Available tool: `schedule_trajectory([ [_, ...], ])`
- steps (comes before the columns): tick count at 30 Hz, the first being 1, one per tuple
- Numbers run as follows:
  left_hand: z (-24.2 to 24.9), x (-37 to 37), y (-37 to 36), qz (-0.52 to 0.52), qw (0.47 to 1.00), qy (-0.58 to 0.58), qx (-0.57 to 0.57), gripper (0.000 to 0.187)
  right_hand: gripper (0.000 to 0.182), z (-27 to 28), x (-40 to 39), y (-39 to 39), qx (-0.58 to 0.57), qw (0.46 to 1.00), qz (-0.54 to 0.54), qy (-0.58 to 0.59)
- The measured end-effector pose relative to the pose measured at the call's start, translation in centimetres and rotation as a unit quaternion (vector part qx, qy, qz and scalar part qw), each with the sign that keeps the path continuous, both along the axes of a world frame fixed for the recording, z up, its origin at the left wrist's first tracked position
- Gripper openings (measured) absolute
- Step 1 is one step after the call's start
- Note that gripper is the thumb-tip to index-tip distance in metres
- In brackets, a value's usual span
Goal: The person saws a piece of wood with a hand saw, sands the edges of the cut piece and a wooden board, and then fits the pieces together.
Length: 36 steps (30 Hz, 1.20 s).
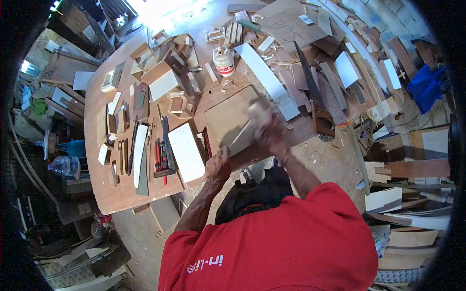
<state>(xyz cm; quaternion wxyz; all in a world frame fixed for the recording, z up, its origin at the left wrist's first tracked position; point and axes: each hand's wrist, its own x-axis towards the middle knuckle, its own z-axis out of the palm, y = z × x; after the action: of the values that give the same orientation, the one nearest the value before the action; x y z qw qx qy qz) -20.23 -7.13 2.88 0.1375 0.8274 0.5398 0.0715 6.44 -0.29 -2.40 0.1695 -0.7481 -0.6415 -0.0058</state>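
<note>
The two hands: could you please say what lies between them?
In the head view, a pale strip lies between the left hand and the blurred right hand.

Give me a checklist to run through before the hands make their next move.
1. Left hand at the near end of the pale strip: ok.
2. Right hand firmly gripping: cannot tell, motion blur.
3. Strip over the brown board: ok.
4. Handsaw apart from both hands: ok.
5. White tub upright: ok.
6. Free space beside the left hand: likely not ok, a white panel lies close by.
</note>
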Motion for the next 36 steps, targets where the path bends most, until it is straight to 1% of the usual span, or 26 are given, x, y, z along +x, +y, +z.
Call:
schedule_trajectory([
  [1,-0.1,0.0,0.4,0.017,0.999,0.011,-0.033,0.039,0.055,-1.4,0.2,0.0,0.057,0.998,0.008,0.009],
  [2,-0.3,0.0,0.4,0.018,0.999,0.011,-0.033,0.039,0.055,-3.0,0.0,-0.5,0.11,0.994,0.016,0.022],
  [4,-0.5,0.3,-0.5,0.01,0.999,0.034,0.006,0.037,0.054,-3.0,-1.1,-2.1,0.207,0.977,0.033,0.049],
  [5,-0.5,0.2,-1.1,0.01,0.999,0.035,0.001,0.037,0.054,-2.9,-0.7,-1.4,0.097,0.991,0.011,0.095],
  [6,0.1,0.3,-0.8,0.012,0.999,0.035,0.013,0.032,0.054,0.4,-0.9,-0.6,-0.025,0.991,-0.019,0.129],
  [7,0.5,0.4,-0.4,0.013,0.999,0.034,0.028,0.027,0.055,4.0,-1.3,0.2,-0.142,0.978,-0.048,0.145],
  [8,0.4,0.4,-0.2,0.014,0.999,0.029,0.033,0.027,0.049,4.3,-2.1,-0.7,0.087,0.993,0.03,0.074],
  [10,0.4,0.2,0.4,0.03,0.999,-0.015,-0.042,0.021,0.042,3.7,-2.9,-2.0,0.135,0.982,0.115,0.068],
  [11,0.3,0.0,0.7,0.031,0.998,-0.014,-0.045,0.021,0.039,3.2,-3.3,-2.6,0.156,0.973,0.158,0.064],
  [13,0.6,-0.4,1.2,0.041,0.991,-0.056,-0.117,0.021,0.046,3.1,-3.9,-3.2,-0.039,0.99,0.104,0.089],
  [14,-0.3,-0.9,1.5,0.027,0.986,-0.125,-0.103,0.015,0.045,3.0,-3.3,-1.9,0.039,0.995,0.08,0.04],
  [15,-1.1,-1.4,1.6,0.027,0.986,-0.124,-0.104,0.015,0.045,2.7,-2.3,0.0,0.039,0.995,0.08,0.041],
  [17,-2.1,-1.6,2.5,0.03,0.989,-0.114,-0.089,0.014,0.045,2.0,-0.1,3.5,-0.037,0.994,-0.035,0.099],
  [18,-1.0,-1.5,2.9,0.032,0.989,-0.115,-0.086,0.014,0.045,2.4,0.3,3.7,-0.033,0.994,-0.033,0.099],
  [19,1.1,-1.1,3.3,0.091,0.951,-0.192,-0.225,0.018,0.045,2.8,0.5,3.6,-0.031,0.991,-0.031,0.122],
  [20,2.1,-0.9,3.2,0.147,0.882,-0.264,-0.361,0.022,0.046,3.1,0.8,3.6,-0.029,0.988,-0.03,0.146],
  [21,1.8,-1.0,3.0,0.148,0.881,-0.265,-0.364,0.022,0.046,3.4,0.1,2.4,-0.024,0.989,-0.021,0.145],
  [23,1.3,-1.5,3.3,0.145,0.832,-0.329,-0.421,0.03,0.047,3.9,-3.0,-1.6,0.012,0.993,0.034,0.116],
  [25,1.3,-1.6,3.4,0.136,0.838,-0.319,-0.422,0.03,0.048,3.3,-5.5,-4.3,0.047,0.99,0.098,0.09],
  [27,1.5,-1.6,3.6,0.13,0.842,-0.31,-0.423,0.03,0.049,2.5,-5.3,-3.7,0.038,0.993,0.095,0.056],
  [29,2.2,-1.5,3.1,0.147,0.821,-0.318,-0.451,0.034,0.05,1.5,-3.5,-0.7,0.009,0.999,0.043,0.028],
  [32,1.1,-2.9,2.5,0.142,0.814,-0.323,-0.461,0.036,0.046,0.4,-1.3,1.1,0.069,0.993,0.098,0.024],
  [33,1.0,-3.4,1.9,0.146,0.807,-0.331,-0.466,0.036,0.046,1.3,-1.5,1.1,0.069,0.992,0.102,0.023],
  [34,2.3,-3.6,1.6,0.176,0.789,-0.353,-0.471,0.038,0.045,3.2,-2.0,0.8,0.056,0.991,0.113,0.039],
  [35,1.8,-4.1,1.0,0.176,0.79,-0.352,-0.471,0.038,0.044,4.3,-2.4,0.5,0.044,0.99,0.12,0.054],
  [36,1.7,-4.5,0.2,0.136,0.9,-0.263,-0.321,0.039,0.044,3.8,-2.3,0.4,0.041,0.991,0.119,0.055],
])
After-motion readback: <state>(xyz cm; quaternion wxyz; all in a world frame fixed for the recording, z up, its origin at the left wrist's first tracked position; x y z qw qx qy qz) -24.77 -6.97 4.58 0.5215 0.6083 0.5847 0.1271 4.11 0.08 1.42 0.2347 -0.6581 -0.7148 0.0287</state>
